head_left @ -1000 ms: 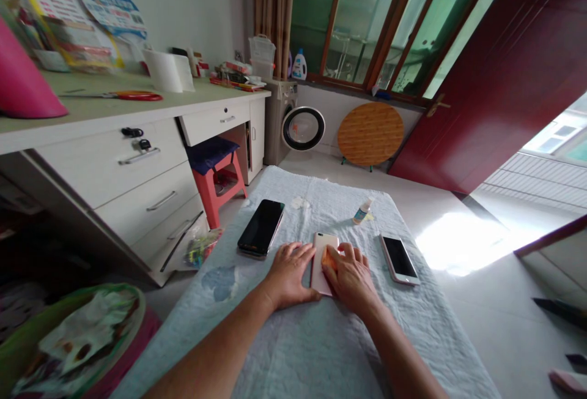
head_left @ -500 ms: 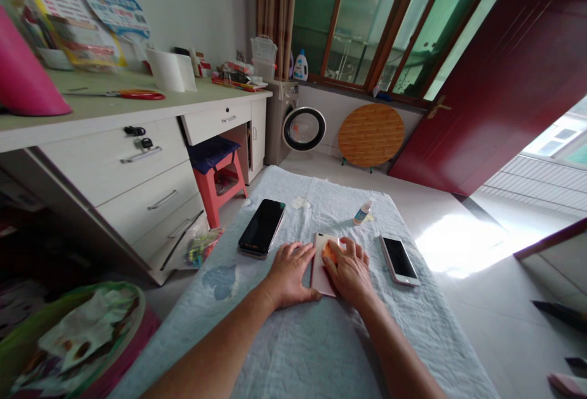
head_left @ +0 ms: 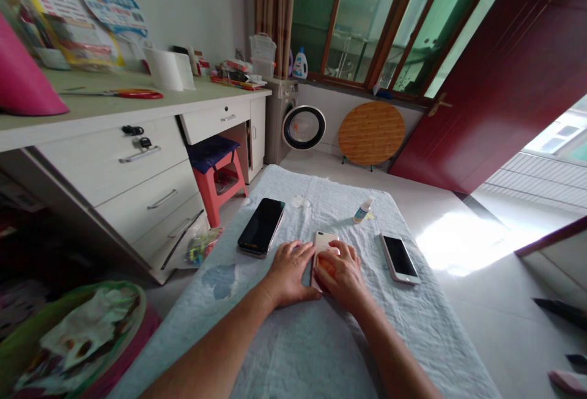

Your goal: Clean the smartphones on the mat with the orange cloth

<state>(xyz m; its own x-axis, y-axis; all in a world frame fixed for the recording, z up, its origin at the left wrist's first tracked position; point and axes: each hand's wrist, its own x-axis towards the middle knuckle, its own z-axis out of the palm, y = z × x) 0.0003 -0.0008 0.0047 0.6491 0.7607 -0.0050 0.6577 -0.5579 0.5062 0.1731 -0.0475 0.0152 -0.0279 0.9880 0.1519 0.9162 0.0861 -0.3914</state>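
Midway between the left and right edges of a surface spread with a pale blue cover [head_left: 293,350], a pink phone [head_left: 323,240] lies with its back up and its camera end toward the far edge. The left hand [head_left: 290,273] rests just to the left of it, thumb and fingers apart: the fingertips touch the phone's left side and the thumb reaches round to its near end. The right hand [head_left: 343,275] is clamped on an orange cloth [head_left: 327,259], thumb and bent fingers over it, pressing it to the phone's back. Most of the cloth is hidden beneath that hand.

Near the left edge of the surface, a black phone [head_left: 262,225] lies screen up, well apart from the left hand, on top of something thin that cannot be made out. Near the right edge, a white phone [head_left: 398,258] lies screen up, its screen dark, beyond the right hand. Toward the far right corner, a small spray bottle [head_left: 362,211] with a white top stands upright.

Off the left edge, a bin [head_left: 143,310] holds crumpled waste, and a pink stool [head_left: 215,197] with a dark blue cushion stands by a white desk [head_left: 151,185].
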